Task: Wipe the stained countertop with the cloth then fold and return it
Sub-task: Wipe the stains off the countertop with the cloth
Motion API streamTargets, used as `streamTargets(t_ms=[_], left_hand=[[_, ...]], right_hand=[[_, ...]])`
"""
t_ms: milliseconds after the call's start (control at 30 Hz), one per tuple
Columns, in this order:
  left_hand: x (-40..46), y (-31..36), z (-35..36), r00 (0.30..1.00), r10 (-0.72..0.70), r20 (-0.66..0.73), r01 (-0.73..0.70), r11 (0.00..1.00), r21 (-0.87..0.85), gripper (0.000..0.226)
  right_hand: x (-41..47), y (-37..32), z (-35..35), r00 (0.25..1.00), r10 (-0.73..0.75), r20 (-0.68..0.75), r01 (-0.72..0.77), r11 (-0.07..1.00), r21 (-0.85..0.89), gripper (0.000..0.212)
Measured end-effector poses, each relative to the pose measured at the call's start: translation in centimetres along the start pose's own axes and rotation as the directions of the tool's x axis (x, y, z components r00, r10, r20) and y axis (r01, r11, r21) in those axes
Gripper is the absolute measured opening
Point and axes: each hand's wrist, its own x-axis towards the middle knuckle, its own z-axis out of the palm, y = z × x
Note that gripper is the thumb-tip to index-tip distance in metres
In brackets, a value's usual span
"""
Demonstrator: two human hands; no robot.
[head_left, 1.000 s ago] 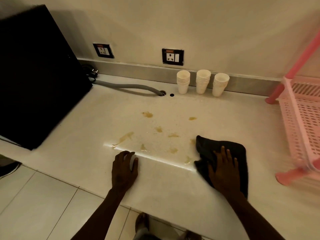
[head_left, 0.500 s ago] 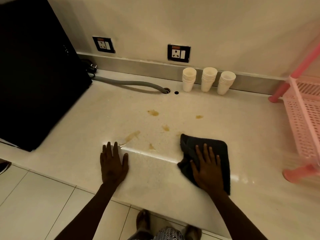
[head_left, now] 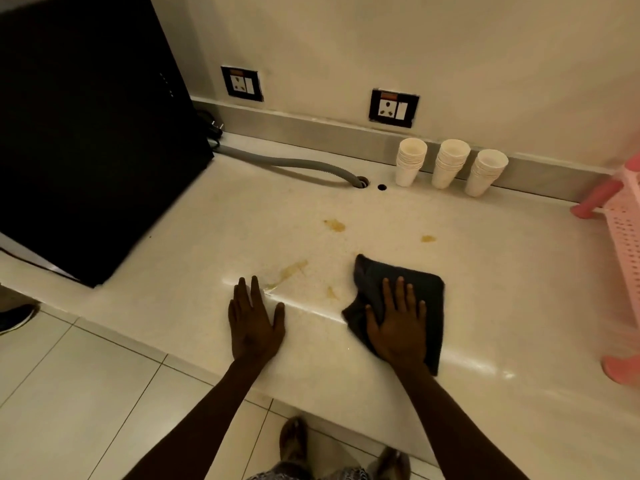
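Note:
A dark grey cloth [head_left: 426, 289] lies flat on the cream countertop [head_left: 214, 244], near its front edge. My right hand [head_left: 396, 327] presses flat on the cloth with fingers spread. My left hand [head_left: 254, 323] rests flat on the bare counter to the left, fingers apart, holding nothing. Yellow-brown stains remain: a long smear [head_left: 291, 271] just beyond my left fingertips, a small streak [head_left: 331, 292] left of the cloth, a blotch [head_left: 335, 225] farther back, and a spot [head_left: 428, 239] behind the cloth.
A large black appliance [head_left: 86, 133] fills the counter's left side. A grey hose [head_left: 294, 166] runs into a hole. Three stacks of white paper cups [head_left: 450, 164] stand by the back wall. A pink plastic rack [head_left: 623, 237] stands at the right edge.
My right hand has slid the cloth leftward across the counter, and several stains near the front are gone. My left hand has flattened and spread its fingers.

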Motion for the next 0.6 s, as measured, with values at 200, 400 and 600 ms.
streamTargets(t_ms=[200, 400, 600], left_hand=[[2.6, -2.1, -1.5, 0.998, 0.060, -0.008, -0.060, 0.998, 0.028, 0.078], [8.0, -5.8, -3.0, 0.983, 0.165, 0.081, -0.175, 0.974, 0.146, 0.072], [9.2, -6.6, -2.3, 0.969, 0.199, 0.147, -0.215, 0.971, 0.105, 0.065]], right_hand=[[-1.7, 0.5, 1.0, 1.000, 0.013, -0.017, -0.013, 1.000, 0.017, 0.069], [3.9, -1.8, 0.4, 0.940, 0.334, -0.074, -0.325, 0.939, 0.108, 0.062], [8.7, -7.8, 1.9, 0.986, 0.163, 0.017, -0.164, 0.985, 0.054, 0.063]])
